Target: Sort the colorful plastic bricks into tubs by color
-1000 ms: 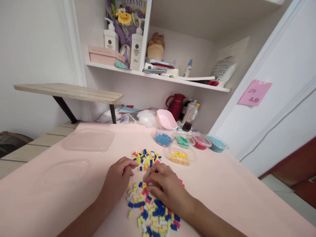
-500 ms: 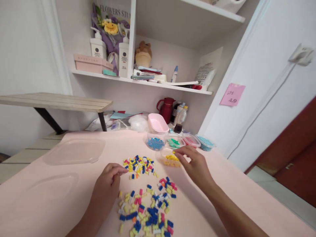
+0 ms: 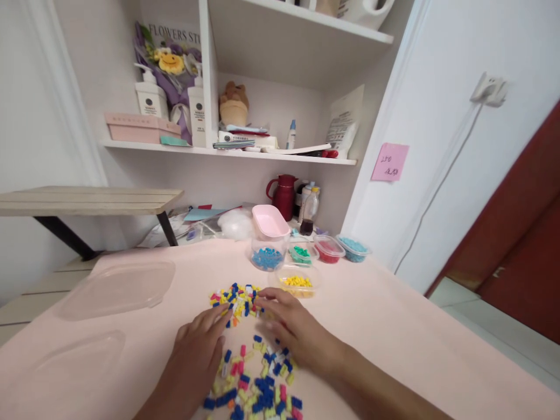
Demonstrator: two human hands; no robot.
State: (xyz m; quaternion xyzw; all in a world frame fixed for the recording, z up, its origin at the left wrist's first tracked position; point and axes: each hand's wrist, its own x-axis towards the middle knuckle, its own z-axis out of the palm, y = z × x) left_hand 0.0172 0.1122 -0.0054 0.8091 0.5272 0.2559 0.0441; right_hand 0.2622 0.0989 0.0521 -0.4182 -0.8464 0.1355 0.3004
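Head view shows small bricks (image 3: 238,297) heaped on the worktop (image 3: 385,332) at the tips of the left hand (image 3: 195,353), fingers loosely spread, and right hand (image 3: 297,328), its blurred grip unclear; probably light, stiff plastic, best pinched by opposite long sides.

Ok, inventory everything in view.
Bricks: two piles, mixed, table centre
Tubs: five, clear, far table
Dish: one, pink, by tubs
Lids: two, clear, table left
Table: one, pink, below
Stand: one, beige, left
Jug: one, red, back
Shelves: two, white, back
Bouquet: one, purple, shelf
Pump bottles: two, white, shelf
Box: one, pink, shelf
Plush: one, brown, shelf
Note: one, pink, wall
Socket: one, white, wall
Door: one, reddish, right
Clutter: uncounted, mixed, back
Left hand: one, bare, by bricks
Right hand: one, bare, by bricks
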